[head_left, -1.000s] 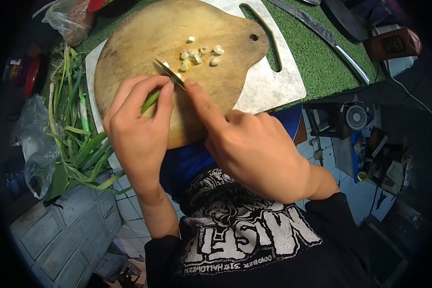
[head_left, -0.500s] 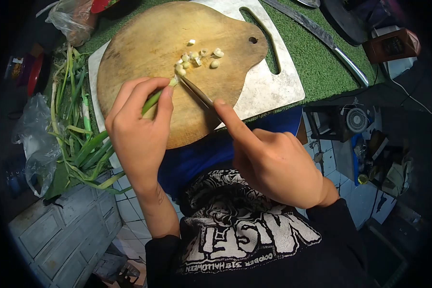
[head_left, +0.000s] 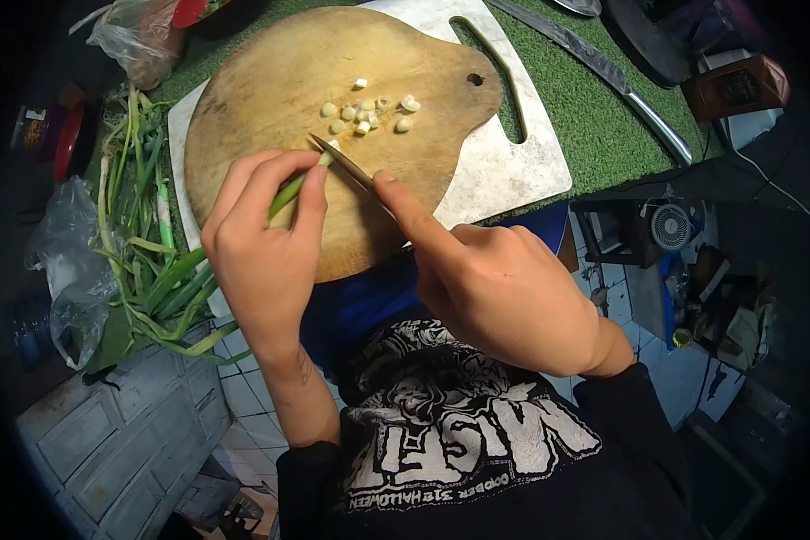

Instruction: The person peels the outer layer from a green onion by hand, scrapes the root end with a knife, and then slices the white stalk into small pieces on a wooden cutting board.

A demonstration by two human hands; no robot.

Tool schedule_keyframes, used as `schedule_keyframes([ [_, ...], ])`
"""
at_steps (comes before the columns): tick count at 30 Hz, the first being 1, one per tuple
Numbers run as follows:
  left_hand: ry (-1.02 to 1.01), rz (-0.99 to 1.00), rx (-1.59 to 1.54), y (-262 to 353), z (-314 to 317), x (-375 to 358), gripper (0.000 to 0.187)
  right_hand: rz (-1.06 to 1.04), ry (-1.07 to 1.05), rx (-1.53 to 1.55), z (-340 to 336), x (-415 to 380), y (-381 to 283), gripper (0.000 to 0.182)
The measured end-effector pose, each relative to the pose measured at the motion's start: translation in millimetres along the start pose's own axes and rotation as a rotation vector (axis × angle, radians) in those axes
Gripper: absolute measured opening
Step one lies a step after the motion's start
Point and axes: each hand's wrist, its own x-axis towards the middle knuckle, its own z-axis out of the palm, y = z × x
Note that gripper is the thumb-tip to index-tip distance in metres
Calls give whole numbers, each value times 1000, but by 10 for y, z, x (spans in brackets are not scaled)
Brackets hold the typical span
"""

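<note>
My left hand (head_left: 265, 211) is closed around a green onion (head_left: 285, 196), its pale cut end poking out past thumb and fingertips over the round wooden cutting board (head_left: 270, 72). In my right hand (head_left: 504, 279) is a knife (head_left: 351, 168), the index finger stretched along its back; the handle is hidden inside the fist. The blade lies across the pale end of the green onion, right by my left fingertips. Several white green onion slices (head_left: 365, 114) are scattered on the board just beyond the blade.
Under the wooden board lies a white plastic cutting board (head_left: 535, 166). More green onions (head_left: 148, 225) are heaped at the left beside a clear plastic bag (head_left: 72, 270). A large knife (head_left: 603, 72) rests on the green mat (head_left: 571, 112), near a brown box (head_left: 738, 85) at the right.
The knife has shifted slightly left and its tip now reaches past the onion's end. Slices near the blade have spread, with one lying farther left. My left hand stays nearly in place.
</note>
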Motion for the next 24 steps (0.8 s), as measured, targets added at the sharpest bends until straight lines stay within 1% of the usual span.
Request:
schedule_keyframes([
  [5, 1, 2, 10, 10, 2, 10, 12, 21, 4, -10, 2, 94, -32, 77],
  [8, -9, 26, 7, -8, -5, 5, 12, 16, -10, -82, -15, 119, -68, 76],
  [10, -19, 29, 4, -11, -21, 7, 13, 101, -10, -104, -39, 104, -67, 76],
  [14, -47, 10, 9, -9, -71, 21, 13, 54, 56, -34, -1, 42, 39, 76],
  [16, -42, -46, -46, -34, -54, 18, 14, 64, 109, -4, 22, 25, 37, 77],
  [20, -25, -98, -73, -35, -49, 10, 14, -6, 109, 46, 58, 37, -51, 78],
  [22, -33, -79, -89, -51, -54, 18, 14, -1, 59, 17, 64, 57, -88, 79],
  [24, -32, -54, -67, -53, -59, 18, 14, -8, 57, 24, 78, 79, -72, 79],
])
